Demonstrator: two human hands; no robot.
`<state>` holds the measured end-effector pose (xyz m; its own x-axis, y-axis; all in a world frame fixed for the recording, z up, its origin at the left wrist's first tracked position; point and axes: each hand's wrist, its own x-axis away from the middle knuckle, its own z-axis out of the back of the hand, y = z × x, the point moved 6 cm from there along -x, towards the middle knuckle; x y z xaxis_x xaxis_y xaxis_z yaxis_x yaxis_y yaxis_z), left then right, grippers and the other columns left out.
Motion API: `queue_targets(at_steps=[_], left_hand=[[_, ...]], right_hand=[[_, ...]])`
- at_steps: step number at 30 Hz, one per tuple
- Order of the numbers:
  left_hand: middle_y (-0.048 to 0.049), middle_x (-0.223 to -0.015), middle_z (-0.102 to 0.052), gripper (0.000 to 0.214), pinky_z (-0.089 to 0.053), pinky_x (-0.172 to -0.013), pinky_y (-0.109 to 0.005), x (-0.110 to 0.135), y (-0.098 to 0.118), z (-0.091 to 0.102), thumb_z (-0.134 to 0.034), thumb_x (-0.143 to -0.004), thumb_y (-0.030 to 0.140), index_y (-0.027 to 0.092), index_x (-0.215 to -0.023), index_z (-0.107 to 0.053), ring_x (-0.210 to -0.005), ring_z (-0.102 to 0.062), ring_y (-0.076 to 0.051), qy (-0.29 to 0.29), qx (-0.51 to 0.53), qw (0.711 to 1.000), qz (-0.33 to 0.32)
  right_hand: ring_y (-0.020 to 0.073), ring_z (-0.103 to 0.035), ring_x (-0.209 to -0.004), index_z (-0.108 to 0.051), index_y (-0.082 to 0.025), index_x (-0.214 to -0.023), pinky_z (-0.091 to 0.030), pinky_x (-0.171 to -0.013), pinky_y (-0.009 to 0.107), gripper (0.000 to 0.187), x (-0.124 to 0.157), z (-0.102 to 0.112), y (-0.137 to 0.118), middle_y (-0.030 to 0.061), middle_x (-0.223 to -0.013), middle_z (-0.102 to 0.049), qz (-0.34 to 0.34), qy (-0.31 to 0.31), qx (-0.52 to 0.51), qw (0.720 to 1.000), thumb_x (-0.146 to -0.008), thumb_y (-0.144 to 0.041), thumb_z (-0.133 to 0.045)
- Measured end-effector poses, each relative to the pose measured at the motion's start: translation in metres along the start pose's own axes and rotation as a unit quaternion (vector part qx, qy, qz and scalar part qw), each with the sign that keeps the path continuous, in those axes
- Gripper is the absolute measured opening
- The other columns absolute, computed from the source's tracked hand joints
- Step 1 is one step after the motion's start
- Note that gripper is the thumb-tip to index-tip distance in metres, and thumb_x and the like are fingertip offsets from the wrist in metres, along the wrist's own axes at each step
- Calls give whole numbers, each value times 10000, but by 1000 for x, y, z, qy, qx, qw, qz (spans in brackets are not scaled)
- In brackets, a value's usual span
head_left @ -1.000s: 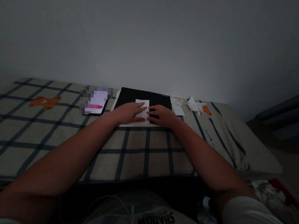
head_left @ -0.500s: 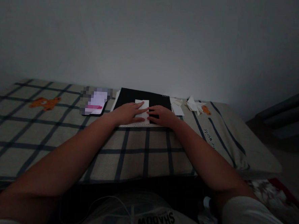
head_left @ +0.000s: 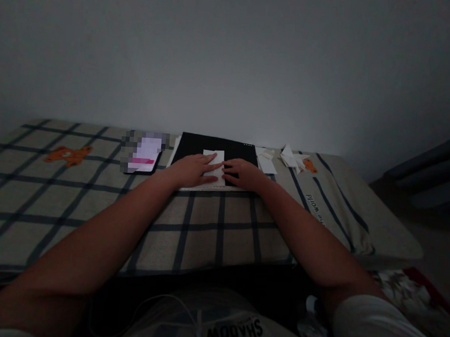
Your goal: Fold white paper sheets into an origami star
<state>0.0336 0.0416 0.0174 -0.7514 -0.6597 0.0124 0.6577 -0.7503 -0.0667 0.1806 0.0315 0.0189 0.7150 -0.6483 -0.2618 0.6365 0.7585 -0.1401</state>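
A narrow white sheet of paper (head_left: pixel 217 175) lies flat on a black folder or notebook cover (head_left: pixel 199 145), which rests on some white sheets. Across the paper's left part lies my left hand (head_left: pixel 192 171), fingers spread and pressed on it. My right hand (head_left: pixel 243 174) rests on the black cover from the right, its fingers apart and the fingertips at the paper's right edge. The fingertips of both hands come close together there; whether they touch I cannot tell.
Left of the cover lies a phone (head_left: pixel 145 153) with a lit, partly blurred screen. Folded white paper pieces (head_left: pixel 291 158) and a small sheet (head_left: pixel 268 163) lie to the right. All rest on a checked cloth (head_left: pixel 203 213) against a wall. A plastic bottle (head_left: pixel 312 321) stands low at right.
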Motion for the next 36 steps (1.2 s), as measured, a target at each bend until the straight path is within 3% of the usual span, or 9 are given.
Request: queue_targets(at_steps=[5, 13, 21, 36], left_hand=[[-46, -1598, -324, 534, -335, -1088, -383, -4, 2, 4, -260, -1021, 499, 301, -1485, -435, -1360, -438, -268, 7, -8, 999, 30], [-46, -1573, -378, 526, -343, -1086, -377, -4, 4, 7, -344, -996, 488, 279, -1463, -465, -1336, -462, -262, 16, -17, 999, 37], [-78, -1482, -501, 537, -413, -1023, -398, -5, -2, 7, -407, -974, 483, 195, -1421, -482, -1273, -507, -272, 64, 13, 996, 59], [-39, -1240, -689, 344, -471, -960, -338, -20, -17, 7, -445, -979, 381, 223, -1169, -684, -1167, -599, -233, 126, 58, 980, 140]], right_hand=[[261, -617, -1158, -739, -154, -1108, -464, -1022, 452, 292, 0, -2, 1, 144, -1238, -679, 19, 0, -1, 1000, -939, -323, -571], [282, -587, -1216, -730, -145, -1120, -455, -1030, 470, 336, 3, -2, 5, 168, -1314, -634, 42, 8, -30, 999, -885, -374, -658], [289, -566, -1243, -729, -171, -1140, -439, -1046, 484, 345, 4, -4, 8, 154, -1349, -612, 21, 12, -46, 999, -867, -376, -678], [299, -565, -1244, -723, -131, -1159, -440, -1051, 475, 401, 4, -3, 8, 187, -1350, -604, 11, 5, -42, 999, -856, -392, -690]])
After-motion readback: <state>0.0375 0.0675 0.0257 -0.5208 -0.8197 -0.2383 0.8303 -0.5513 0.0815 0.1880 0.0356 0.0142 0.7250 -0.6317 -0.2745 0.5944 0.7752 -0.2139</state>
